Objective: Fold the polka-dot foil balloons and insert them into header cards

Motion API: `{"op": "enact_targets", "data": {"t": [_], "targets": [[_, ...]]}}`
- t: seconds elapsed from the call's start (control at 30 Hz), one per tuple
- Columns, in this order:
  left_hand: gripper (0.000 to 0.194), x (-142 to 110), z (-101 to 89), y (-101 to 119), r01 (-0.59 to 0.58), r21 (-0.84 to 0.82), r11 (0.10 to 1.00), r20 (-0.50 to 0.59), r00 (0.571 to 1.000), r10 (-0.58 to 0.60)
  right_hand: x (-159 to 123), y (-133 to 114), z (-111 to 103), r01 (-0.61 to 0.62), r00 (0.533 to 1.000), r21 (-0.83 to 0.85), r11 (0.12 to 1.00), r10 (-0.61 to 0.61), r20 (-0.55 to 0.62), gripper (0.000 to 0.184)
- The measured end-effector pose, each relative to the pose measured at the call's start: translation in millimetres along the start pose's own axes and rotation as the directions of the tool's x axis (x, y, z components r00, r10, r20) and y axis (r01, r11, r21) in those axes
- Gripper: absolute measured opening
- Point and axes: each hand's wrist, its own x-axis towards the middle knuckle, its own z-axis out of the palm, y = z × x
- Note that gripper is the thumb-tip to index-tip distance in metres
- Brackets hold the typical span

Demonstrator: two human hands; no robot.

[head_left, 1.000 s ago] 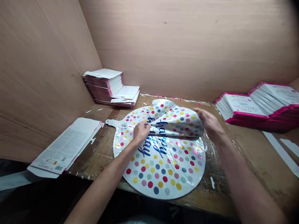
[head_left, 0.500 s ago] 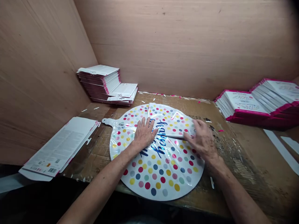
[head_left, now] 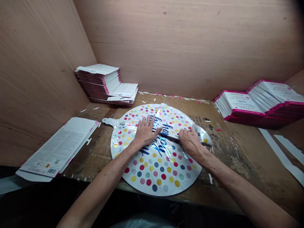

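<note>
A flat round foil balloon [head_left: 156, 171], white with coloured dots and blue script lettering, lies on the worktable [head_left: 228, 164]. Its right part is folded over toward the middle as a flap [head_left: 175, 122]. My left hand [head_left: 145, 132] lies flat on the balloon's centre, fingers spread, beside the fold. My right hand [head_left: 190, 142] presses down on the lower edge of the folded flap, its fingers bent over the crease. The balloon's neck tab [head_left: 108, 121] points left.
A stack of pink-edged white cards [head_left: 104, 83] stands at the back left corner. More pink-edged stacks [head_left: 258, 103] sit at the right. A sheaf of printed sheets [head_left: 61, 145] lies at the left. White strips [head_left: 282, 152] lie far right. Plywood walls enclose the table.
The raised flap of the balloon has been brought down flat. My left hand opened onto the balloon, and my right hand slid left along the fold.
</note>
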Motion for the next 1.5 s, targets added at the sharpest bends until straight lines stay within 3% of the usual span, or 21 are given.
{"op": "enact_targets", "data": {"t": [0.1,0.2,0.27,0.33,0.4,0.43,0.5,0.57,0.63,0.73,0.83,0.9,1.0,1.1,1.2,1.3,1.37,1.43,1.5], "targets": [[0.080,-26,-11.4,18,-0.204,-0.043,0.978,-0.065,0.977,0.202,-25,-30,-14,-0.021,1.000,0.131,0.991,0.023,-0.017,0.027],[0.052,-64,-17.0,29,-0.422,-0.041,0.905,-0.091,0.904,0.418,-47,-53,-40,0.001,1.000,0.357,0.934,0.003,-0.009,0.036],[0.037,-83,-19.3,21,-0.417,-0.111,0.902,-0.103,0.908,0.406,-61,-52,-55,0.206,0.977,0.539,0.817,-0.200,-0.071,0.060],[0.030,-94,-24.7,1,-0.393,-0.229,0.890,-0.123,0.919,0.374,-72,-39,-59,0.445,0.891,0.641,0.626,-0.382,-0.245,0.092],[0.026,-96,-35.0,-22,-0.419,-0.343,0.840,-0.143,0.908,0.395,-77,-25,-48,0.539,0.842,0.633,0.556,-0.372,-0.390,0.108],[0.025,-96,-41.4,-32,-0.441,-0.385,0.811,-0.143,0.896,0.420,-76,-21,-40,0.549,0.834,0.604,0.577,-0.342,-0.432,0.108],[0.023,-96,-54.3,-42,-0.475,-0.410,0.779,-0.130,0.875,0.466,-69,-21,-21,0.544,0.823,0.520,0.659,-0.298,-0.483,0.090],[0.027,-100,-62.9,-42,-0.474,-0.324,0.819,-0.115,0.879,0.463,-63,-32,-10,0.538,0.811,0.440,0.719,-0.298,-0.504,0.060],[0.038,-113,-64.0,-37,-0.442,-0.154,0.883,-0.132,0.895,0.425,-60,-47,-9,0.539,0.799,0.380,0.752,-0.313,-0.513,0.044],[0.043,-143,-54.6,-31,-0.369,0.026,0.929,-0.252,0.897,0.363,-61,-62,-19,0.592,0.779,0.332,0.734,-0.414,-0.471,0.041],[0.027,-168,-43.2,-32,-0.284,-0.015,0.959,-0.301,0.916,0.266,-55,-65,-25,0.648,0.762,0.421,0.635,-0.522,-0.384,0.048],[0.022,-176,-38.6,-34,-0.213,-0.104,0.971,-0.303,0.937,0.173,-43,-63,-23,0.626,0.776,0.538,0.565,-0.519,-0.358,0.053],[0.023,-179,-34.2,-36,-0.135,-0.219,0.966,-0.355,0.934,0.050,-18,-67,-20,0.477,0.870,0.734,0.483,-0.376,-0.318,0.041],[0.025,-178,-28.2,-36,0.008,-0.303,0.953,-0.407,0.903,-0.138,8,-81,-24,0.235,0.969,0.857,0.459,-0.181,-0.168,0.028],[0.024,-179,-21.3,-32,0.221,-0.406,0.887,-0.421,0.816,-0.396,29,-98,-33,0.003,0.997,0.852,0.524,-0.071,0.040,0.044],[0.038,-181,-24.5,-25,0.312,-0.417,0.854,-0.450,0.745,-0.492,47,-112,-40,-0.089,0.986,0.728,0.679,-0.046,0.163,0.056],[0.046,-180,-36.4,-20,0.302,-0.299,0.905,-0.540,0.728,-0.422,56,-119,-45,-0.090,0.981,0.628,0.773,-0.040,0.190,0.055],[0.047,-174,-52.7,-19,0.143,-0.101,0.985,-0.556,0.813,-0.175,63,-121,-50,-0.067,0.976,0.570,0.819,-0.066,0.210,0.051],[0.047,-164,-65.9,-25,-0.100,0.043,0.994,-0.384,0.917,0.109,66,-120,-55,-0.041,0.958,0.555,0.831,-0.125,0.257,0.048]]}}
